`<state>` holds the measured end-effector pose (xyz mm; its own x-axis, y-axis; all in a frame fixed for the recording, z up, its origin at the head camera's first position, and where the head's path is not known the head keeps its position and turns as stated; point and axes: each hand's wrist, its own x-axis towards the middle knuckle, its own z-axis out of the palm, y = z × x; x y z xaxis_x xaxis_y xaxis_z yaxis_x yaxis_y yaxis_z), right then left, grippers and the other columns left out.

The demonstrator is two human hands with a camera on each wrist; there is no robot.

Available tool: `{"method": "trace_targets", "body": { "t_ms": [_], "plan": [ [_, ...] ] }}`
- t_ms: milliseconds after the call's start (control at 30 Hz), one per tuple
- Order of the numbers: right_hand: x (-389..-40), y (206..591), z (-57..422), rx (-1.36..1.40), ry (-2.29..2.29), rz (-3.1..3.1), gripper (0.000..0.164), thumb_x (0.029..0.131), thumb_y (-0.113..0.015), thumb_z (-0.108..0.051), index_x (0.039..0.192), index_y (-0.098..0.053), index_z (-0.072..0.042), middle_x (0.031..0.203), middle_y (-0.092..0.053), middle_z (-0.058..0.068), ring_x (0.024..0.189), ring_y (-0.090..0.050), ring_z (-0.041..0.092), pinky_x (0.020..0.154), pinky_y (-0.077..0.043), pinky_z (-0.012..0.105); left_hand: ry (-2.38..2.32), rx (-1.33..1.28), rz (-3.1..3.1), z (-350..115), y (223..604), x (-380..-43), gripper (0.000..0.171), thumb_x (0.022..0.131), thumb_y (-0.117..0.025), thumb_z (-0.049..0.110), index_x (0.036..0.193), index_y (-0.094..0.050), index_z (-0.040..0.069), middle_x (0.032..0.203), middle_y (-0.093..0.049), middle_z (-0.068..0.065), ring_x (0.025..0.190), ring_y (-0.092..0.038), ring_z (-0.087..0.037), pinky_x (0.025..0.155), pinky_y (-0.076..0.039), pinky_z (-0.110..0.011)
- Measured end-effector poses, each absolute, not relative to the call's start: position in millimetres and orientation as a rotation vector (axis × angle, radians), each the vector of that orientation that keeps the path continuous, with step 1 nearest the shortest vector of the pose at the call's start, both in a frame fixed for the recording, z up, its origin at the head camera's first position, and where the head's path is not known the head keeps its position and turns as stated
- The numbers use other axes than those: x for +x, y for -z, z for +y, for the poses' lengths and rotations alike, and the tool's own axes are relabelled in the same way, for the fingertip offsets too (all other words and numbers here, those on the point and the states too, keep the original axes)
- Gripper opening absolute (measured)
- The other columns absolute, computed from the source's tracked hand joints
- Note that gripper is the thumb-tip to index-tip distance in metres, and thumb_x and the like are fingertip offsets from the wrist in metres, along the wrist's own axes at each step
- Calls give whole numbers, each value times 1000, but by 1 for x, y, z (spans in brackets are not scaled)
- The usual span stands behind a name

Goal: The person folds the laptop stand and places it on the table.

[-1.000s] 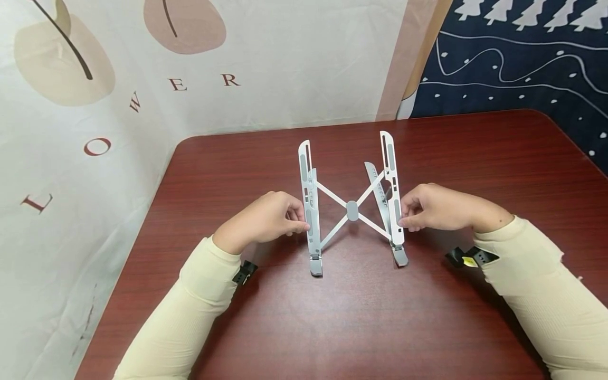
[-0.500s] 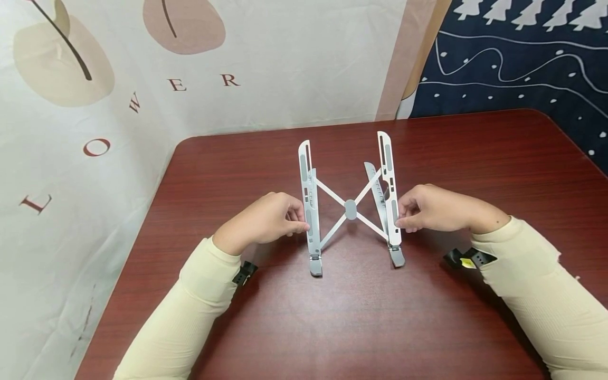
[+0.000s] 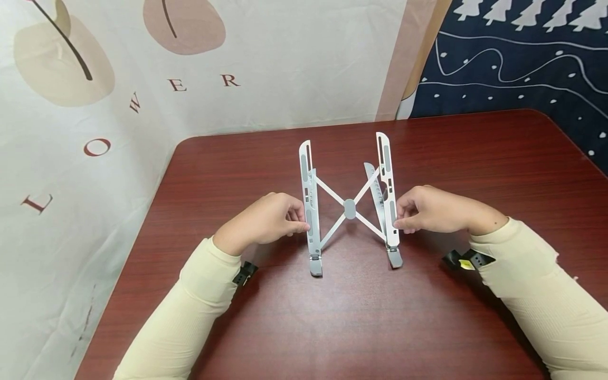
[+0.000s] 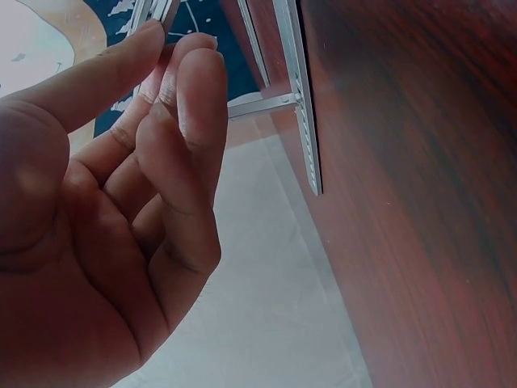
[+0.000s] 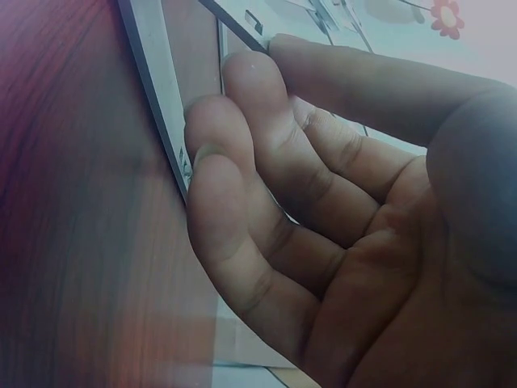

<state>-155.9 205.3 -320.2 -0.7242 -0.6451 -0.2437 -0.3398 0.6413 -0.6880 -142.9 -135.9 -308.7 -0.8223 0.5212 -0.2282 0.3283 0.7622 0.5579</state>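
A silver folding stand (image 3: pixel 349 209) with two upright rails joined by crossed bars stands on the dark red table (image 3: pixel 332 316). My left hand (image 3: pixel 300 222) pinches the left rail at mid height between thumb and fingertips. On the other side, my right hand (image 3: pixel 400 220) pinches the right rail the same way. The left wrist view shows my left hand (image 4: pixel 174 40) with its fingertips closing on a rail edge, and a lower rail (image 4: pixel 303 105) resting on the table. In the right wrist view, my right hand (image 5: pixel 262 56) curls against the pale rail (image 5: pixel 153 81).
A cream cloth printed with letters and leaf shapes (image 3: pixel 95 132) hangs behind and to the left of the table. A dark blue cloth with white trees (image 3: pixel 513 58) hangs at the back right. The table's left edge (image 3: pixel 138 227) runs close to my left arm.
My right hand has pushed the right rail a little to the left, so the stand is narrower. The left hand and left rail have stayed put.
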Motion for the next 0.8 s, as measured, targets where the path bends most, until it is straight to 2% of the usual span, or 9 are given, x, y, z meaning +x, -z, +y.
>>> {"method": "trace_targets", "body": {
  "t_ms": [800],
  "plan": [
    [-152, 320, 200, -792, 879, 2393, 17, 88, -71, -4, 73, -65, -8, 64, -64, 0, 59, -57, 7, 57, -48, 23, -727, 678, 2597, -134, 307, -141, 18, 90, -75, 21, 75, -65, 16, 67, -70, -1, 59, -59, -8, 62, -48, -26]
  ]
}}
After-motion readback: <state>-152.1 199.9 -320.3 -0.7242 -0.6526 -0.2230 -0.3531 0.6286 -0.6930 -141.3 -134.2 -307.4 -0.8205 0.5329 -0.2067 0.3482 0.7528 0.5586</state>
